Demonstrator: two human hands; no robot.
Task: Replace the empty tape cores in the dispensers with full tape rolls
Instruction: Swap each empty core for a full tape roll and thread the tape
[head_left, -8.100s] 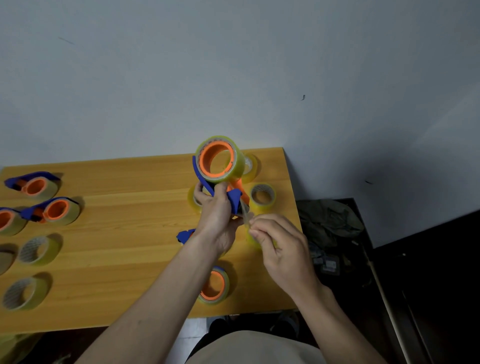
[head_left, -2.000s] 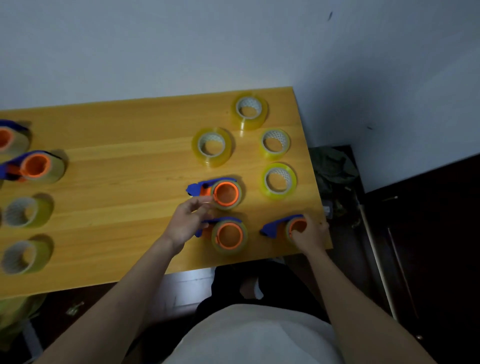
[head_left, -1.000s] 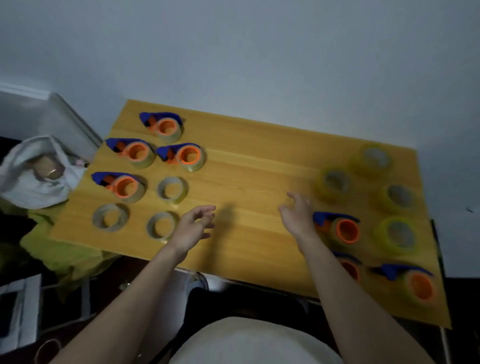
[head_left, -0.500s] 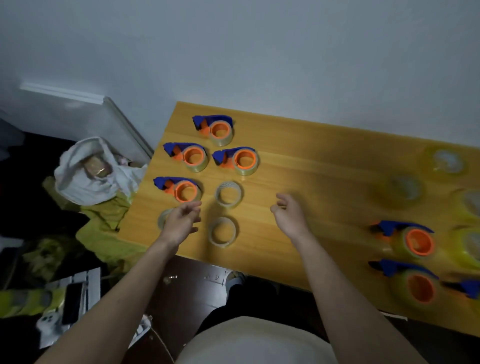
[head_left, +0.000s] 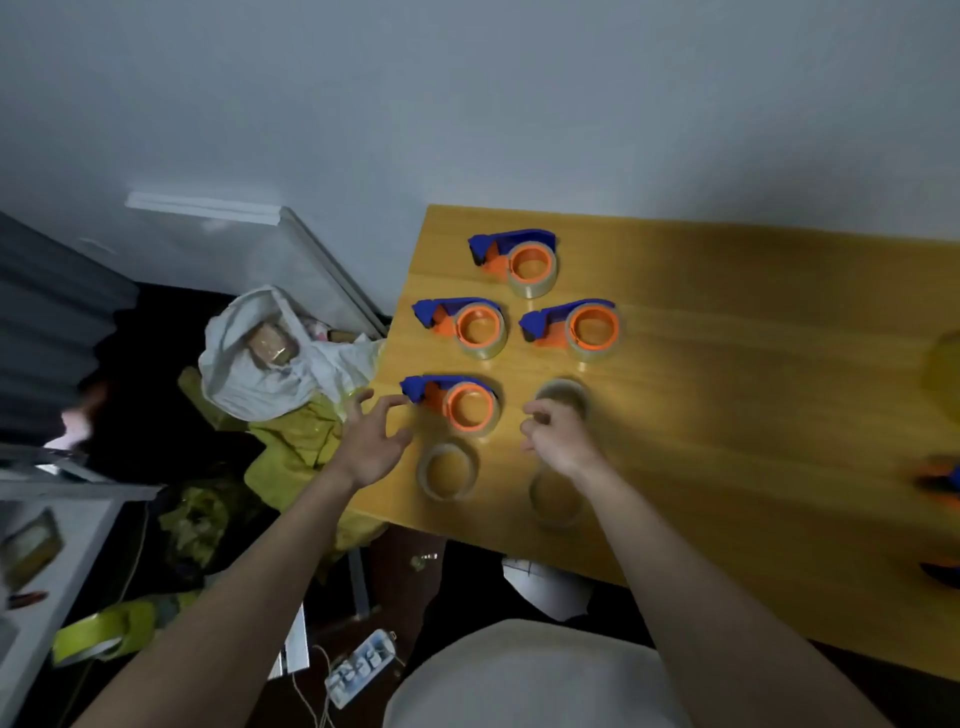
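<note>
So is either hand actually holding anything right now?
No, nothing is held. The left hand hovers with fingers spread beside the nearest dispenser. The right hand, fingers loosely curled, is over the table by an empty core.

I can read no text, label, brand or number anywhere in my view; everything is too blurred.

The table (head_left: 727, 415) is smooth, lightly glossy wood with visible grain. The dispensers (head_left: 457, 405) look like glossy blue and orange plastic; the bag (head_left: 249, 374) is crumpled white cloth
</note>
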